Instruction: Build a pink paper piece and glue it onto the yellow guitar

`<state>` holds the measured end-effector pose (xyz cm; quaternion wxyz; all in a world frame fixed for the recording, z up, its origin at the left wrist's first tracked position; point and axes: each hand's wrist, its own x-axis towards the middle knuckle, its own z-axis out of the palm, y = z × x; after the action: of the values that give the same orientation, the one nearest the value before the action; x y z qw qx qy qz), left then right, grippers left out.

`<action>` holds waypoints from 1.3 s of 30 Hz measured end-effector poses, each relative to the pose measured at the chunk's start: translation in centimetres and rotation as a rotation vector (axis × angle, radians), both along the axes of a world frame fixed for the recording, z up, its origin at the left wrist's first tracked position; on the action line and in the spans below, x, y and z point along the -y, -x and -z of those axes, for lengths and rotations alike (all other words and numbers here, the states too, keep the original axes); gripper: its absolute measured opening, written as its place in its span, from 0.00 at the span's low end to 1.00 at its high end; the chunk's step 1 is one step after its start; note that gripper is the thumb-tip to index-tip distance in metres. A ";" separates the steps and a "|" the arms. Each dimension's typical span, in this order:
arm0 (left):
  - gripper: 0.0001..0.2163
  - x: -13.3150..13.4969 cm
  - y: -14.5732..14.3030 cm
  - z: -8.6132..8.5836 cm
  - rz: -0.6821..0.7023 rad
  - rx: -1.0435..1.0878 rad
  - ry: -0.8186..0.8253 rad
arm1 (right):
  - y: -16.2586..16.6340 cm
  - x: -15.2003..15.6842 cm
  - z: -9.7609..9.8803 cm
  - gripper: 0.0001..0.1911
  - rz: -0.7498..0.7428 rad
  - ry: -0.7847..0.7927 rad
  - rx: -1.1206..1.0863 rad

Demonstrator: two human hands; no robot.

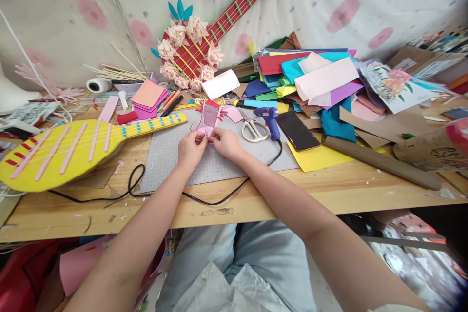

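My left hand (190, 147) and my right hand (225, 142) meet over a grey cutting mat (219, 161). Both pinch the near edge of a small pink foam piece (207, 118) with red bits along its sides, which lies flat on the mat. The fingers of each hand are closed on that edge. Just right of the piece lie scissors (253, 130) and a blue glue gun (270, 121), whose black cord (219, 200) loops across the table's front.
A yellow cardboard guitar (69, 148) lies at left; a red guitar with paper flowers (197, 48) leans on the back wall. A black phone (298, 130), a heap of coloured foam sheets (310, 78), a wooden stick (380, 162) and a tape roll (98, 85) crowd the wooden table (329, 190).
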<state>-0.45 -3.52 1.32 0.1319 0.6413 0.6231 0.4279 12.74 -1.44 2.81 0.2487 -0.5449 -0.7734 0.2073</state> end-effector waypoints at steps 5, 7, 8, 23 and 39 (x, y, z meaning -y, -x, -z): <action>0.07 0.1 0.0 -0.1 0.000 0.011 0.009 | -0.1 1.3 -0.4 0.12 -0.135 -0.253 0.235; 0.07 0.2 -0.1 -0.2 0.000 0.012 0.005 | -0.1 0.9 -0.3 0.11 -0.089 -0.205 0.181; 0.07 0.2 -0.1 -0.2 0.000 0.011 0.001 | 0.0 0.6 -0.1 0.10 -0.057 -0.144 0.125; 0.07 0.4 -0.3 -0.2 -0.016 -0.006 0.015 | 0.0 1.0 -0.6 0.12 -0.108 -0.214 0.249; 0.07 0.3 0.2 -0.1 -0.050 0.055 0.011 | -3.4 0.9 -1.2 0.09 -0.104 0.040 -0.015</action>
<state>-0.68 -3.78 1.44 0.1417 0.6128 0.6375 0.4450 16.12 -2.35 4.06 0.2327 -0.5074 -0.7944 0.2395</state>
